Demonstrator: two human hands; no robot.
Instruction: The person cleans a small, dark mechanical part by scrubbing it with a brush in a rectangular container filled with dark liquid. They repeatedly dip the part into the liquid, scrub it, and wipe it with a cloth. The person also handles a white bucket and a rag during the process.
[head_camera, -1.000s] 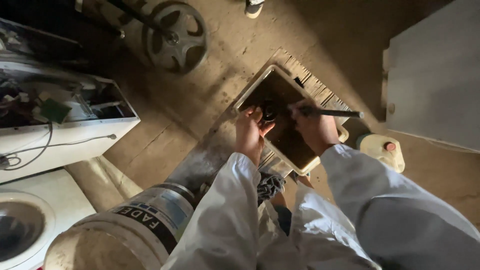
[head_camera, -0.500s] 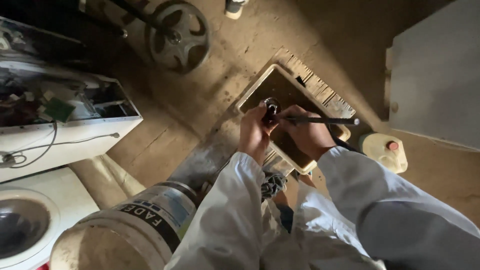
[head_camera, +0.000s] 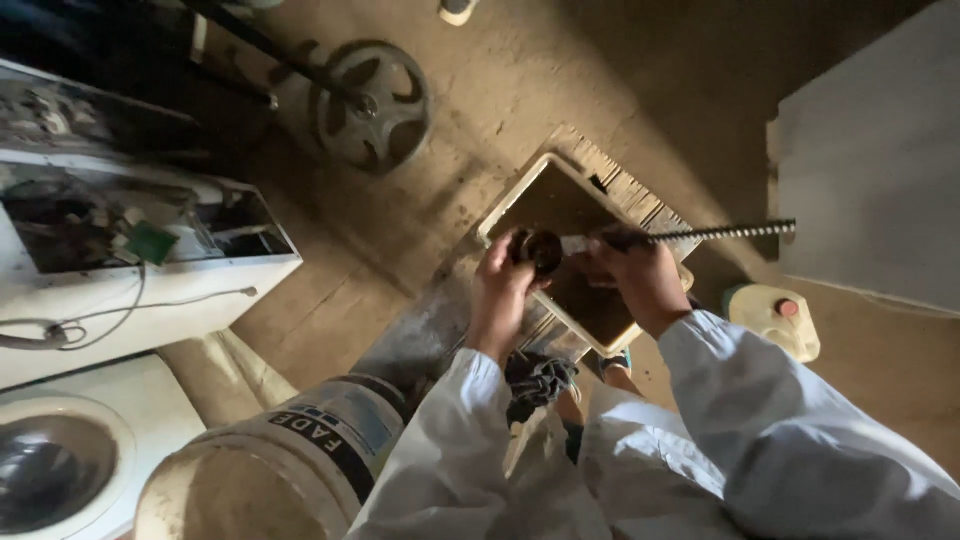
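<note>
A: Count?

B: Two hands, one rod, one small round part. Left hand (head_camera: 500, 285) has its fingers curled round a dark round part (head_camera: 541, 249). Right hand (head_camera: 640, 275) is clenched on a long threaded rod (head_camera: 700, 235); the rod's near end meets the round part right at the left fingertips, and its far end sticks out well past the right knuckles.

A: What's around?

B: One shallow cream tray (head_camera: 497, 215) directly under both sets of fingers, holding dark liquid. One pale jug with a red cap (head_camera: 775, 318) just beyond the right wrist. One dark wheel (head_camera: 372, 105) on the floor, well away beyond the left fingers. A dark rag (head_camera: 535, 382) hangs below the left wrist.

A: Anything blocking?

B: The right fingers cover the middle of the rod. One dusty bucket (head_camera: 270, 470) lies tipped near the left elbow; can't tell what's inside.
</note>
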